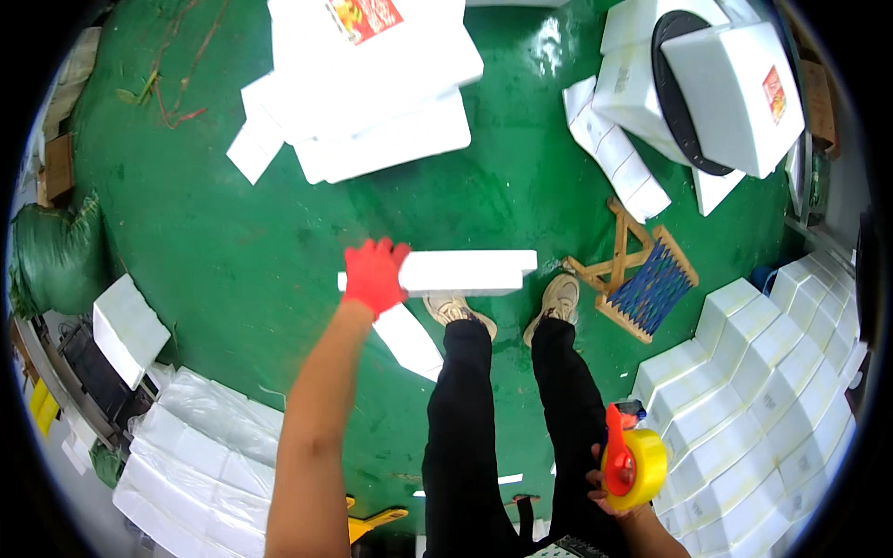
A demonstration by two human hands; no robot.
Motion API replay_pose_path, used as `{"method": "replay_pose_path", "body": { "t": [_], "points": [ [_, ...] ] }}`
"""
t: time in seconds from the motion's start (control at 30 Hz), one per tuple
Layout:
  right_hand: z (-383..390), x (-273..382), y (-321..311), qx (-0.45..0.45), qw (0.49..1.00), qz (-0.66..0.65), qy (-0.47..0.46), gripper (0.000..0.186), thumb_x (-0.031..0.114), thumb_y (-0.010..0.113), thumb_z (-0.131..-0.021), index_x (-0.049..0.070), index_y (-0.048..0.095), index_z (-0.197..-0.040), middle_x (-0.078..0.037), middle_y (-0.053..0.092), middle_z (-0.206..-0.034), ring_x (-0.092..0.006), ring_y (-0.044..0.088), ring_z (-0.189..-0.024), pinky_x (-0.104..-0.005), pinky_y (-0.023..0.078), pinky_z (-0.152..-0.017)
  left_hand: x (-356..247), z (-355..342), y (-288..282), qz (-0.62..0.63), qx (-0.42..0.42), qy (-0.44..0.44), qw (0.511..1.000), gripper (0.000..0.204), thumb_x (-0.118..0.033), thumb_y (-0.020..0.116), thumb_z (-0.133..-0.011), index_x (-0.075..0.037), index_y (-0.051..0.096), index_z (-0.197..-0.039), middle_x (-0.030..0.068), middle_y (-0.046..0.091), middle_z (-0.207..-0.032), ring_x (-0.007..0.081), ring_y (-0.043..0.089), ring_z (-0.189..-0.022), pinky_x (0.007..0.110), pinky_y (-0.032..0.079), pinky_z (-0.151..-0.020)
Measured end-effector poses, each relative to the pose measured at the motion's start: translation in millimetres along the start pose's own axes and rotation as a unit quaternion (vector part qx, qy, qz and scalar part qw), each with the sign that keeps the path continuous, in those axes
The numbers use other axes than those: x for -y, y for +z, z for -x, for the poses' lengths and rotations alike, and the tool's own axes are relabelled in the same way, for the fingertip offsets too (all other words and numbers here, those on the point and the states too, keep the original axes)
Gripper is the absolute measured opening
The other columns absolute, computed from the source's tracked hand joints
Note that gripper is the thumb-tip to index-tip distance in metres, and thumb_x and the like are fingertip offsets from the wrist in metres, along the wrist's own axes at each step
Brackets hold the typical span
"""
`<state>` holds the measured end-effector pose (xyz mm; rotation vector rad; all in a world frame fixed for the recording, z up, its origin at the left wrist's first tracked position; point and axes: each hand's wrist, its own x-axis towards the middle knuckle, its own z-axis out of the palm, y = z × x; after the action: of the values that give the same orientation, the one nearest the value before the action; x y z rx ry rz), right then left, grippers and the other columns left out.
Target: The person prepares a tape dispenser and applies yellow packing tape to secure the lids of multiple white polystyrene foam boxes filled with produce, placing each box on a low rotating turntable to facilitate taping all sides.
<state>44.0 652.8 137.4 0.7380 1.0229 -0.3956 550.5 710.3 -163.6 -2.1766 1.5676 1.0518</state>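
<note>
My left hand (372, 274), in a red glove, grips the left end of a flat white foam piece (463, 271), held crosswise above the floor and my shoes. A narrower white piece (405, 339) lies at an angle just below it. My right hand (605, 488), low at the right beside my leg, is closed on a tape dispenser (623, 458) with a red handle and a wide yellow roll of tape.
A folding wooden stool (646, 284) with blue webbing stands right of my feet. Stacked white foam boxes (753, 391) line the right and lower left (200, 446). More white pieces (381, 121) and boxes (735, 93) lie ahead. A green sack (60, 256) sits far left.
</note>
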Motion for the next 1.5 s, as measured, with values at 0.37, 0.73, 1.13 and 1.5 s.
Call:
{"method": "replay_pose_path", "body": {
  "t": [0.37, 0.73, 1.13, 1.5],
  "points": [
    [15.6, 13.1, -8.8, 0.048, 0.998, -0.032, -0.001, 0.055, 0.052, 0.050, -0.103, 0.030, 0.045, -0.153, -0.006, 0.047, -0.157, -0.0305, 0.061, -0.116, -0.0467, 0.052, -0.085, 62.2, 27.5, -211.4, 0.807, -0.168, -0.136, 0.549, 0.070, -0.021, 0.077, -0.091, -0.006, 0.043, -0.150, 0.0106, 0.060, -0.138, 0.0275, 0.061, -0.122, 0.046, 0.051, -0.102],
    [37.4, 43.2, -42.1, 0.040, 0.996, -0.055, -0.053, 0.052, 0.047, 0.057, -0.100, 0.028, 0.050, -0.148, -0.004, 0.056, -0.148, -0.0229, 0.064, -0.104, -0.0407, 0.052, -0.077, 47.9, -5.9, -172.9, 0.386, -0.307, -0.267, 0.828, 0.079, -0.040, 0.076, -0.091, 0.009, 0.047, -0.144, 0.0249, 0.056, -0.142, 0.0338, 0.056, -0.129, 0.042, 0.044, -0.109],
    [164.1, 111.3, -36.9, -0.020, 0.968, 0.071, -0.241, 0.050, 0.019, 0.051, -0.104, 0.035, 0.038, -0.150, -0.003, 0.055, -0.142, -0.0276, 0.061, -0.118, -0.0533, 0.051, -0.088, -325.1, 421.7, -206.3, 0.446, 0.050, -0.101, 0.888, 0.069, -0.045, 0.076, -0.091, -0.005, 0.056, -0.144, 0.0194, 0.062, -0.138, 0.0331, 0.057, -0.130, 0.039, 0.045, -0.109],
    [253.4, 207.9, -95.5, 0.058, 0.850, 0.382, -0.359, 0.048, 0.041, 0.063, -0.102, 0.018, 0.054, -0.143, -0.001, 0.065, -0.129, -0.0191, 0.063, -0.114, -0.0384, 0.054, -0.093, -295.6, 477.8, -175.0, 0.448, -0.052, -0.272, 0.850, 0.078, -0.057, 0.068, -0.089, -0.002, 0.055, -0.143, 0.0214, 0.062, -0.139, 0.0358, 0.058, -0.130, 0.043, 0.046, -0.110]
  ]
}}
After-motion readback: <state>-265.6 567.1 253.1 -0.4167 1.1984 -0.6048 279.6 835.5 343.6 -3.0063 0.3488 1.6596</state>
